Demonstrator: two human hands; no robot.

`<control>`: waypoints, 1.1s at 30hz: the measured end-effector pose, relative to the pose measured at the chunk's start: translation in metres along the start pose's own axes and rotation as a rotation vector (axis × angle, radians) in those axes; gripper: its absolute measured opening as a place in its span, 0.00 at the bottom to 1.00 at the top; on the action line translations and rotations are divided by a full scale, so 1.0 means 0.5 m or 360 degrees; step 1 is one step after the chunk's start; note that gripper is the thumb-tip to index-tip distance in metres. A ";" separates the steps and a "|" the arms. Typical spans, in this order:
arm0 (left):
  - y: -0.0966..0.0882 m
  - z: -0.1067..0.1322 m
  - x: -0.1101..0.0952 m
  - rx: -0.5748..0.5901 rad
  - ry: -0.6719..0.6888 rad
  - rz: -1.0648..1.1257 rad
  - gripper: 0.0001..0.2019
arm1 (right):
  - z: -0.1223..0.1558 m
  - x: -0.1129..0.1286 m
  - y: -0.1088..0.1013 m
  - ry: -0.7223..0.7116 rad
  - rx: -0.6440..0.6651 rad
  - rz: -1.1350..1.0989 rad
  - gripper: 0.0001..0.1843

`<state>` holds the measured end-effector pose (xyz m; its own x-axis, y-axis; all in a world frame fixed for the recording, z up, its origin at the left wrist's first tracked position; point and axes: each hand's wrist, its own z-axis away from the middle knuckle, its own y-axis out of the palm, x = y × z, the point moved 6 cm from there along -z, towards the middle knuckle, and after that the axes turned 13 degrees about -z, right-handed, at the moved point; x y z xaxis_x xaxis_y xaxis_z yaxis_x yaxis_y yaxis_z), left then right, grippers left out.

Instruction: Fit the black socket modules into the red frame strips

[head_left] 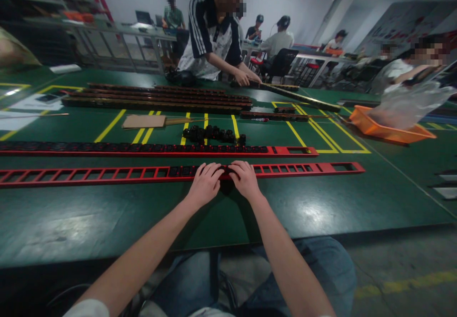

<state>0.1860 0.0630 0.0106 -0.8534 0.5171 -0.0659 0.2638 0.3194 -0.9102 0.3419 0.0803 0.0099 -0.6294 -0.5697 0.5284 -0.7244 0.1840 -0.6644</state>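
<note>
A long red slotted strip point(124, 176) lies across the table in front of me, with a few black socket modules point(180, 170) seated near its middle and open slots on both sides. My left hand point(207, 180) is closed over the strip, its curled fingertips at a black socket module point(225, 170). From the other side my right hand point(244, 179) grips the same piece, thumb and fingers bent. My fingers cover much of that module. Just beyond is a second red strip point(296, 152), filled with black modules along most of its length. Behind it sits a pile of loose black modules point(214, 133).
Dark long strips point(157, 99) are stacked farther back, near a piece of cardboard point(144, 121). An orange bin point(392, 126) with a clear plastic bag stands at the right. Across the green table point(307, 207), a co-worker point(214, 36) handles a long dark strip point(303, 95).
</note>
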 end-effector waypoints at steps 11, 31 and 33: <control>0.000 0.000 0.001 -0.0006 -0.0006 0.0013 0.20 | -0.001 0.013 -0.003 0.0021 0.0063 0.0059 0.10; -0.002 0.000 0.001 -0.0010 -0.0004 0.0029 0.19 | 0.001 0.001 -0.007 0.0033 -0.0077 0.0021 0.05; -0.003 0.000 0.001 -0.0014 -0.0008 0.0032 0.19 | 0.002 0.001 -0.009 0.0043 -0.0098 0.0028 0.03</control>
<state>0.1851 0.0628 0.0117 -0.8502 0.5194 -0.0863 0.2849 0.3159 -0.9050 0.3454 0.0785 0.0126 -0.6491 -0.5443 0.5314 -0.7284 0.2433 -0.6405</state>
